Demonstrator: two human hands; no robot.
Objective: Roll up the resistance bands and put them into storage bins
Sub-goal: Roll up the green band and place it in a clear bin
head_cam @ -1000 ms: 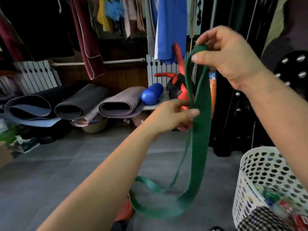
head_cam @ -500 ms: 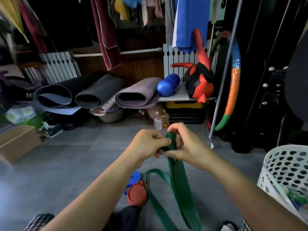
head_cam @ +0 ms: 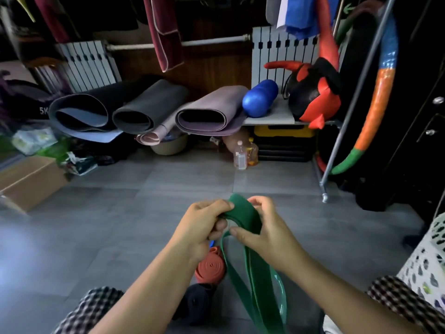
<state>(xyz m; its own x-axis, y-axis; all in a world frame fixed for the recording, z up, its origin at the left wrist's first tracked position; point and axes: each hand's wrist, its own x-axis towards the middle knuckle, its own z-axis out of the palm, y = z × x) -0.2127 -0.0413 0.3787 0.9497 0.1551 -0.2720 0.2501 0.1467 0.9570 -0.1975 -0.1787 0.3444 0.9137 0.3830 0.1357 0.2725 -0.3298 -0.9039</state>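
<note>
Room: a crowded storage corner with a grey tiled floor (head_cam: 120,225); clothes hang above, and a white ribbed radiator (head_cam: 281,51) stands against the back wall.
Back row: three loosely rolled exercise mats lie side by side, a black one with a blue lining (head_cam: 79,112), a dark grey one (head_cam: 144,109) and a mauve one (head_cam: 209,112). A glossy blue foam roller (head_cam: 260,97) lies just right of them on a low shelf.
Floor items: a clear plastic bottle (head_cam: 240,155) stands below the shelf, and a brown cardboard box (head_cam: 31,179) sits at the far left.
Right side: a hoop wrapped in blue, orange and green (head_cam: 370,109) leans beside a slanted metal pole.
Container: a white perforated plastic basket (head_cam: 431,256) stands at my right, cut off by the frame edge; I cannot make out what is inside.
Rolled bands: a coiled orange rubber band (head_cam: 210,268) lies on the floor below my left wrist, with a dark rolled band (head_cam: 197,302) just in front of it, nearer me.
Task band: the wide green flat resistance band (head_cam: 243,213) is in the air between my hands. Its top end is bent into a small fold, and its long strips hang down towards my knees.
Left hand (head_cam: 204,225): my thumb and fingers pinch the left side of the fold.
Right hand (head_cam: 267,232): my fingers curl over the top of the fold and my thumb presses from below, so I grip the band tightly.
Hands: close together, on either side of the fold.
</note>
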